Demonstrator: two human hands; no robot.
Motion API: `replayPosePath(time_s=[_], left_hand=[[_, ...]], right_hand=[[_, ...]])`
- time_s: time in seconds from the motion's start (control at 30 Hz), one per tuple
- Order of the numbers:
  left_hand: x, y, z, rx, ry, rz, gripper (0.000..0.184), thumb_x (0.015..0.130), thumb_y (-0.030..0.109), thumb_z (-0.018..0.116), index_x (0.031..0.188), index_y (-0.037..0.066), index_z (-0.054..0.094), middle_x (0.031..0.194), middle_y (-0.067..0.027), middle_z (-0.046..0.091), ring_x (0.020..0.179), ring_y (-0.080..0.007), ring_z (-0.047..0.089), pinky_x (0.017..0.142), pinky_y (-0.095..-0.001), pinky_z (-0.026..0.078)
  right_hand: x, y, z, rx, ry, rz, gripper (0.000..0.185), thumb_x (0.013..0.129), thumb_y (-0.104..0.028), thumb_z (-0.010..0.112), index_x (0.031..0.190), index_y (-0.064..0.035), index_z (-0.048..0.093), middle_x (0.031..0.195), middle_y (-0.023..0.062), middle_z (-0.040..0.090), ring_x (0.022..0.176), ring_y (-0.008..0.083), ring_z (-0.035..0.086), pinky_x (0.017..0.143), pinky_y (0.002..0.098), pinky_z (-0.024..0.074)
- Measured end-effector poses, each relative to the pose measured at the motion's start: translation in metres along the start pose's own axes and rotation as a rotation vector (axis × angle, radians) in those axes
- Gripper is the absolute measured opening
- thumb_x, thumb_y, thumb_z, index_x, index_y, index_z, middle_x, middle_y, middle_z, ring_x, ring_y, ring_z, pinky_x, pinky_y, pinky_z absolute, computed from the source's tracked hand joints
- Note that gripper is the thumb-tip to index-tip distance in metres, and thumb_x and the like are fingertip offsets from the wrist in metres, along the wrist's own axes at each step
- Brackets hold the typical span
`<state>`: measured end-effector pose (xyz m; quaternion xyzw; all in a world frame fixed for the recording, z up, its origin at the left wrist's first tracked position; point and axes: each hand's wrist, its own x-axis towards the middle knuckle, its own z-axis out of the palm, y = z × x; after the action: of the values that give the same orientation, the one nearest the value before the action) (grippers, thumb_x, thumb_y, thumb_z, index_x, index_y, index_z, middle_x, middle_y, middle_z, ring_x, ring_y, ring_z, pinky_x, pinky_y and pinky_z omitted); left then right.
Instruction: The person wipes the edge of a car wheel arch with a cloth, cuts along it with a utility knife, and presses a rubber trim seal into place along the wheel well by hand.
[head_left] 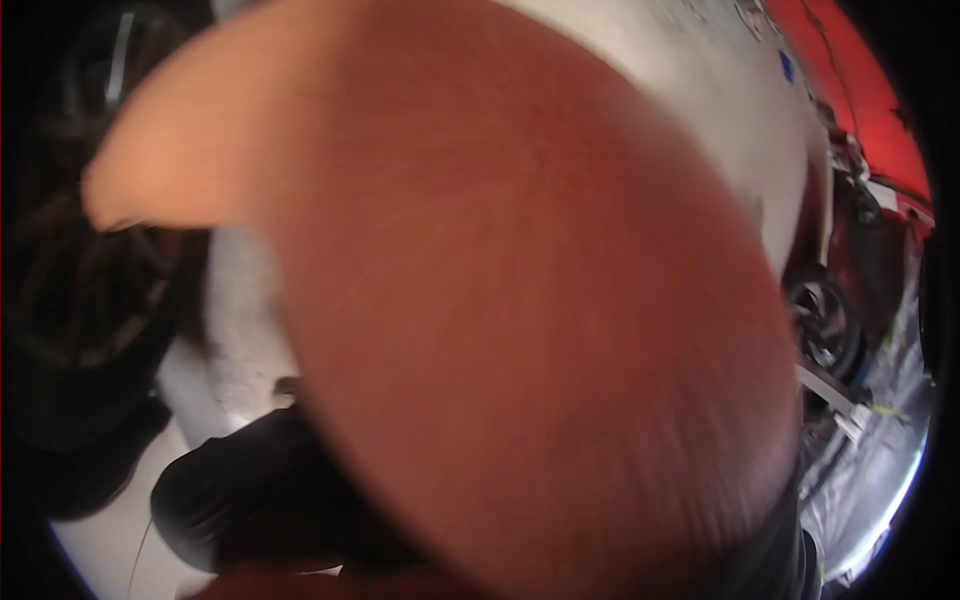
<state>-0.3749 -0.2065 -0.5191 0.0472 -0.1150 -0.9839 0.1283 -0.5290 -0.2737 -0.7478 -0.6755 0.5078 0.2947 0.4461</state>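
A large, blurred hand, which looks like my right hand (540, 280), is very close to the camera and covers the middle of the view. One blurred part of it sticks out to the upper left, in front of a dark spoked wheel (85, 290). Its fingers cannot be told apart, and whether it holds anything is hidden. My left hand does not show.
A dark-clothed leg (250, 490) is at the lower left, over a pale floor (160, 500). At the right are a red body panel (860, 90), a smaller wheel (828, 322) and crumpled silvery sheeting (885, 480).
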Motion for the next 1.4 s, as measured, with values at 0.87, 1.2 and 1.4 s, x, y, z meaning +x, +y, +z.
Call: replayPosePath(time_s=[0.87,1.2,1.4], left_hand=[[0.013,0.053,-0.002,1.264,0.655,0.188,0.019,0.108,0.022,0.069,0.112,0.005,0.074,0.11,-0.0184,0.076,0.108,-0.0422,0.075,0.094,-0.0518,0.062],[-0.028,0.033,-0.016,1.378,0.896,0.076,0.02,0.112,0.022,0.068,0.111,0.003,0.071,0.108,-0.0145,0.074,0.1,-0.0399,0.076,0.087,-0.0521,0.061],[-0.068,0.065,-0.032,1.322,0.614,0.45,0.018,0.114,0.017,0.066,0.11,0.0,0.07,0.103,-0.015,0.076,0.094,-0.0402,0.074,0.081,-0.0491,0.058]], right_hand=[[0.119,-0.088,-0.187,-0.383,-0.379,-0.631,0.017,0.093,-0.019,0.083,0.106,-0.0077,0.081,0.094,0.0133,0.085,0.09,0.0325,0.081,0.086,0.0484,0.0623],[0.088,-0.161,-0.13,-0.092,-0.151,-1.25,0.016,0.106,-0.023,0.074,0.115,-0.0104,0.078,0.109,0.0128,0.08,0.1,0.0389,0.078,0.089,0.0513,0.061],[0.047,-0.186,-0.158,0.031,0.572,-1.414,0.009,0.101,-0.006,0.079,0.11,-0.0084,0.079,0.103,0.0127,0.077,0.092,0.0381,0.077,0.079,0.0451,0.0621]])
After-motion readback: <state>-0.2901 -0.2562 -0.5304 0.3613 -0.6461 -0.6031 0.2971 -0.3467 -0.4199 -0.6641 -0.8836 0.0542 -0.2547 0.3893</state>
